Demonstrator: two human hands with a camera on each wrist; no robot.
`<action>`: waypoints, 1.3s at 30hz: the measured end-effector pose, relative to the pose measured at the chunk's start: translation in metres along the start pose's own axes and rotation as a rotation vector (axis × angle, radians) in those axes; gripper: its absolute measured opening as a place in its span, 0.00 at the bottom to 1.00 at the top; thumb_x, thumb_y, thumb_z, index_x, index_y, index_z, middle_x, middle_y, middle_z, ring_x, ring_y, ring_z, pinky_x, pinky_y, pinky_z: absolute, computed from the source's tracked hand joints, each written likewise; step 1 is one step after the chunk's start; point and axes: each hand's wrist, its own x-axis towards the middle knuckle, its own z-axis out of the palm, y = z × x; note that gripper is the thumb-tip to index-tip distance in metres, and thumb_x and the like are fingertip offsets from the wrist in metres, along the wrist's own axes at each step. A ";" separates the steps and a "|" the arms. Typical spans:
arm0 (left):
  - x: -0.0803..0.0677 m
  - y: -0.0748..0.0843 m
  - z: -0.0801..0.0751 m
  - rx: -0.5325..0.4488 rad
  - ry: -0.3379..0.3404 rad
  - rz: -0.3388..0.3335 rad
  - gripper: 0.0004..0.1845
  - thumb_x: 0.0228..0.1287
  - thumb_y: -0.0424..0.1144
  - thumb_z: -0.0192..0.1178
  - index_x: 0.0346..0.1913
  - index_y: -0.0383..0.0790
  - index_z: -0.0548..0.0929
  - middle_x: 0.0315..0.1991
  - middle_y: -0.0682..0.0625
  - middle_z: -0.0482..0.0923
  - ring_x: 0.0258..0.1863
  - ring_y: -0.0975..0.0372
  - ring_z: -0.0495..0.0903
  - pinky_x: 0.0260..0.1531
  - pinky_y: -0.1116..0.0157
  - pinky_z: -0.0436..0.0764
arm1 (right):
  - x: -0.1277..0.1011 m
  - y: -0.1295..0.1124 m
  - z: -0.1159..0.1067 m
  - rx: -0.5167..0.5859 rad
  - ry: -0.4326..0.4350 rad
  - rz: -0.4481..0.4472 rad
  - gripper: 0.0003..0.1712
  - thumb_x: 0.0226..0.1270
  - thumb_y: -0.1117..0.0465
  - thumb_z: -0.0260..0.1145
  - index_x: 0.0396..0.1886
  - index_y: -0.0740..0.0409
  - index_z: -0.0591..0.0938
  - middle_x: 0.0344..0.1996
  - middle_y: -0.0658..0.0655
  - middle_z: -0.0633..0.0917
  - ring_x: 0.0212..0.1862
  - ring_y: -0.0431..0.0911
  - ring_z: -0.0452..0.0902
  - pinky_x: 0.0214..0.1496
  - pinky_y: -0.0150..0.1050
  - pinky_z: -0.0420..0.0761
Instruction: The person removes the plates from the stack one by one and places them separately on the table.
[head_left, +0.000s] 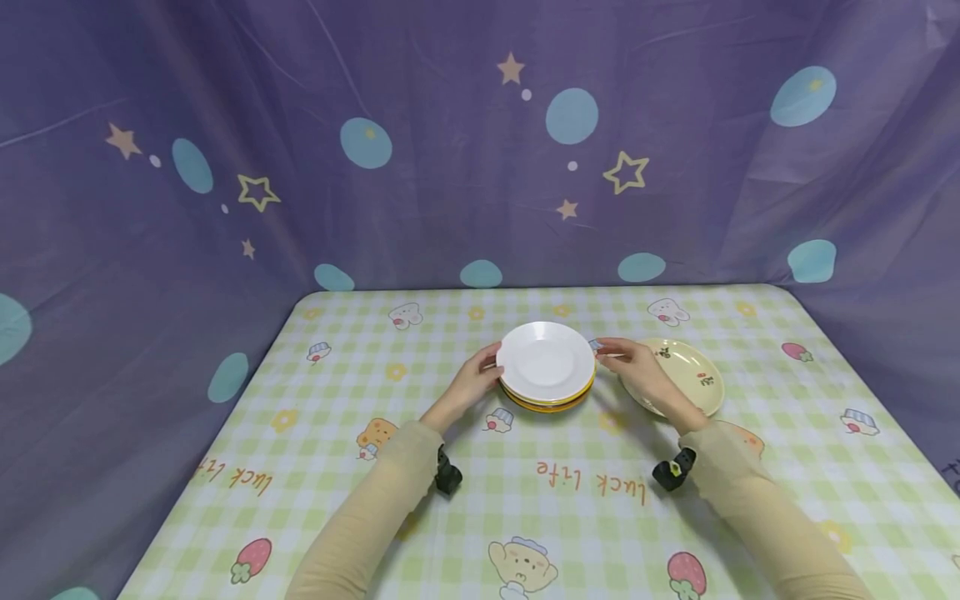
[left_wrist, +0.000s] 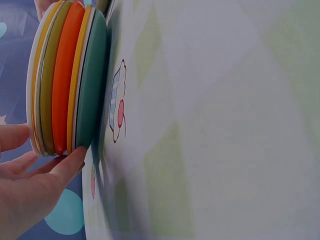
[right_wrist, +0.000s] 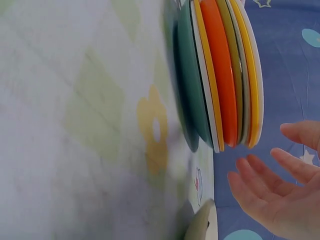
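Observation:
A stack of plates (head_left: 546,400) stands mid-table with a white plate (head_left: 546,362) on top. Seen from the side, its layers include an orange plate (left_wrist: 66,80), yellow and olive ones, and a teal plate (left_wrist: 92,82) at the bottom. My left hand (head_left: 474,382) grips the left edge, thumb at the top rim and fingers against the lower plates. On the opposite side, my right hand (head_left: 637,371) is beside the stack, its fingers loosely spread and apart from the rims in the right wrist view. Under that wrist lies a cream plate (head_left: 701,383) with small printed motifs.
A green-checked tablecloth (head_left: 420,517) with cartoon prints covers the table. Purple curtains (head_left: 450,208) with stars and blue spots hang behind and along the left side. Black wrist cameras are strapped to both sleeves.

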 end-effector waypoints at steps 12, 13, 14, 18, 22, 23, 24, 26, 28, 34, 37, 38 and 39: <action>0.004 -0.005 -0.001 0.017 0.023 0.013 0.27 0.62 0.30 0.49 0.65 0.38 0.59 0.60 0.38 0.63 0.58 0.51 0.65 0.54 0.62 0.71 | 0.005 0.003 0.011 0.014 0.031 0.025 0.26 0.61 0.61 0.58 0.57 0.69 0.68 0.49 0.69 0.75 0.45 0.57 0.75 0.47 0.39 0.77; 0.005 -0.008 -0.001 0.021 0.029 0.019 0.27 0.62 0.30 0.49 0.65 0.39 0.59 0.60 0.38 0.63 0.58 0.52 0.65 0.54 0.62 0.72 | 0.005 0.002 0.012 0.013 0.033 0.033 0.26 0.61 0.61 0.58 0.57 0.69 0.68 0.49 0.69 0.76 0.45 0.57 0.75 0.47 0.39 0.77; 0.006 -0.008 -0.001 0.022 0.033 0.022 0.27 0.62 0.30 0.49 0.65 0.39 0.59 0.60 0.38 0.63 0.58 0.52 0.65 0.54 0.62 0.72 | 0.005 0.002 0.012 0.014 0.035 0.043 0.26 0.61 0.61 0.58 0.57 0.69 0.68 0.49 0.69 0.76 0.45 0.57 0.75 0.47 0.40 0.76; 0.007 -0.010 0.000 0.013 0.038 0.029 0.27 0.62 0.30 0.49 0.65 0.39 0.59 0.59 0.38 0.64 0.58 0.52 0.65 0.54 0.62 0.72 | 0.005 0.001 0.015 0.023 0.038 0.073 0.27 0.60 0.60 0.59 0.58 0.67 0.69 0.49 0.69 0.75 0.46 0.57 0.75 0.49 0.42 0.76; 0.001 -0.003 0.000 0.008 0.022 0.031 0.27 0.62 0.29 0.48 0.65 0.37 0.58 0.60 0.37 0.63 0.59 0.51 0.64 0.55 0.61 0.71 | 0.006 0.001 0.018 0.030 0.040 0.078 0.28 0.59 0.60 0.60 0.57 0.69 0.69 0.49 0.70 0.75 0.47 0.58 0.75 0.48 0.42 0.77; 0.001 -0.003 0.000 0.008 0.022 0.032 0.27 0.62 0.29 0.48 0.65 0.37 0.58 0.60 0.37 0.63 0.59 0.51 0.64 0.55 0.61 0.70 | 0.006 0.001 0.018 0.030 0.042 0.080 0.27 0.59 0.61 0.60 0.57 0.69 0.69 0.49 0.70 0.75 0.47 0.58 0.75 0.47 0.41 0.77; 0.002 -0.004 0.001 0.009 0.023 0.029 0.27 0.62 0.29 0.49 0.65 0.37 0.58 0.60 0.38 0.63 0.59 0.51 0.64 0.55 0.61 0.70 | 0.006 0.001 0.018 0.030 0.045 0.081 0.27 0.59 0.61 0.60 0.57 0.69 0.69 0.49 0.70 0.75 0.46 0.58 0.75 0.47 0.40 0.77; 0.004 -0.007 0.001 0.010 0.030 0.031 0.27 0.62 0.30 0.49 0.65 0.38 0.58 0.60 0.38 0.63 0.59 0.51 0.64 0.55 0.61 0.70 | 0.005 -0.001 0.019 0.024 0.053 0.082 0.27 0.58 0.62 0.60 0.56 0.70 0.69 0.49 0.70 0.75 0.45 0.58 0.75 0.44 0.36 0.78; 0.007 -0.011 0.002 0.010 0.039 0.030 0.27 0.62 0.30 0.49 0.65 0.38 0.59 0.59 0.39 0.64 0.58 0.52 0.65 0.54 0.62 0.71 | 0.005 -0.001 0.020 0.020 0.063 0.082 0.27 0.58 0.62 0.60 0.56 0.71 0.70 0.48 0.71 0.75 0.44 0.57 0.76 0.41 0.32 0.77; 0.008 -0.013 0.002 0.000 0.048 0.036 0.27 0.61 0.29 0.50 0.64 0.37 0.59 0.59 0.39 0.64 0.58 0.52 0.65 0.54 0.62 0.72 | 0.005 -0.002 0.023 0.023 0.090 0.092 0.26 0.57 0.64 0.61 0.54 0.71 0.71 0.47 0.70 0.76 0.42 0.56 0.76 0.36 0.25 0.76; 0.008 -0.014 0.002 -0.004 0.049 0.042 0.27 0.62 0.29 0.49 0.64 0.35 0.59 0.59 0.38 0.64 0.58 0.51 0.65 0.54 0.62 0.71 | 0.005 -0.001 0.024 0.022 0.101 0.106 0.25 0.56 0.65 0.62 0.54 0.71 0.71 0.47 0.70 0.76 0.42 0.55 0.77 0.36 0.25 0.76; 0.008 -0.014 0.003 -0.006 0.049 0.043 0.27 0.62 0.29 0.49 0.64 0.35 0.59 0.59 0.38 0.64 0.58 0.51 0.65 0.54 0.61 0.71 | 0.005 -0.001 0.024 0.021 0.104 0.111 0.25 0.56 0.65 0.62 0.54 0.71 0.71 0.47 0.70 0.76 0.42 0.54 0.77 0.35 0.25 0.76; 0.008 -0.014 0.003 -0.004 0.050 0.046 0.27 0.62 0.29 0.49 0.64 0.34 0.59 0.59 0.37 0.64 0.58 0.51 0.65 0.54 0.61 0.71 | 0.005 -0.001 0.025 0.021 0.107 0.117 0.25 0.56 0.65 0.62 0.54 0.70 0.71 0.47 0.69 0.76 0.41 0.54 0.77 0.35 0.25 0.76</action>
